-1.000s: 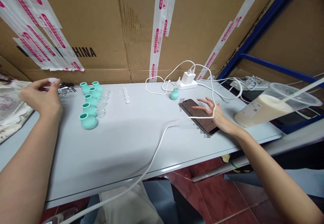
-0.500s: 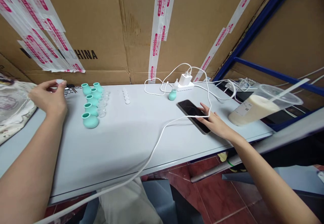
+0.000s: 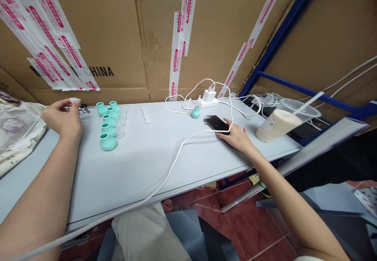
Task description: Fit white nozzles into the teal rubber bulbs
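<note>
At the far left of the table, my left hand [image 3: 61, 116] pinches a small white piece [image 3: 73, 100] between thumb and fingers. Just right of it stand several teal rubber bulbs [image 3: 108, 141] with open necks, in two rows. Clear round pieces [image 3: 120, 132] sit beside them, and a short line of small white pieces [image 3: 146, 116] lies further right. My right hand [image 3: 237, 136] is closed around the near end of a black smartphone [image 3: 216, 123], thumb on one edge and fingers on the other. Behind the phone stands a teal bulb with a white nozzle [image 3: 196, 112].
A white cable [image 3: 173, 162] crosses the table and passes over the phone. A charger on a white power strip [image 3: 209, 100] sits at the back. A tall plastic cup of pale drink [image 3: 275, 124] stands right of my right hand. A patterned bag [image 3: 17, 131] lies far left.
The whole view has shifted slightly. My right hand has gone from fingers resting on the phone to gripping its near end. My left hand still pinches the white piece.
</note>
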`<control>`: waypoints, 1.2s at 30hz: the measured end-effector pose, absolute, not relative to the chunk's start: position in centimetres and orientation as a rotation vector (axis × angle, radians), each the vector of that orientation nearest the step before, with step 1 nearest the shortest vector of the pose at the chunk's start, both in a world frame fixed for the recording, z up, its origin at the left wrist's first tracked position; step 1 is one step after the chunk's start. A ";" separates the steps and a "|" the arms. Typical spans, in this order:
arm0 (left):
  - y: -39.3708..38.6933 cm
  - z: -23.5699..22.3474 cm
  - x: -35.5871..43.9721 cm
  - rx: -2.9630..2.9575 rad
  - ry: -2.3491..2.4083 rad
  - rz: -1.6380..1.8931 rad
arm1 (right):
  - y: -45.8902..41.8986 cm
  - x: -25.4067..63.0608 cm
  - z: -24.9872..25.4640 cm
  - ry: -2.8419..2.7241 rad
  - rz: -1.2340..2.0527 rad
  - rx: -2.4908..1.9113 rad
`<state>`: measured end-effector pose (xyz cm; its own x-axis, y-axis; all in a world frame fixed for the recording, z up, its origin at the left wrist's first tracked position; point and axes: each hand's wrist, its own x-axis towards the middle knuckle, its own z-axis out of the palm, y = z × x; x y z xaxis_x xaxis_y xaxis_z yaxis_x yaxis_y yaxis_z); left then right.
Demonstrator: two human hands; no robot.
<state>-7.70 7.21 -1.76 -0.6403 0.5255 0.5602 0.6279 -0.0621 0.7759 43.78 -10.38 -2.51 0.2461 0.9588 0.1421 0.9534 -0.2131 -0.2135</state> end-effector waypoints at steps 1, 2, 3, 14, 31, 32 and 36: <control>7.2 -1.8 -7.8 -1.283 -2.108 -1.811 | -10.0 44.5 -2.6 -1.753 0.031 -2.295; 7.3 -1.9 -7.8 -1.275 -2.127 -1.806 | -9.5 45.3 -2.6 -1.709 0.041 -2.334; 7.3 -1.9 -7.8 -1.267 -2.143 -1.803 | -9.0 46.3 -2.6 -1.662 0.061 -2.373; 5.8 -0.9 -6.1 -1.344 -2.129 -1.832 | -3.9 51.9 -0.2 -1.466 0.201 -2.426; 1.1 5.4 2.3 -2.464 -1.448 -2.509 | -17.8 23.9 -0.6 -2.550 0.450 -0.814; 0.8 5.8 2.4 -2.532 -1.407 -2.491 | -16.2 22.8 -1.1 -2.547 0.408 -0.802; 0.7 6.6 2.2 -2.645 -1.297 -2.380 | -9.2 19.4 -2.2 -2.227 0.583 -0.931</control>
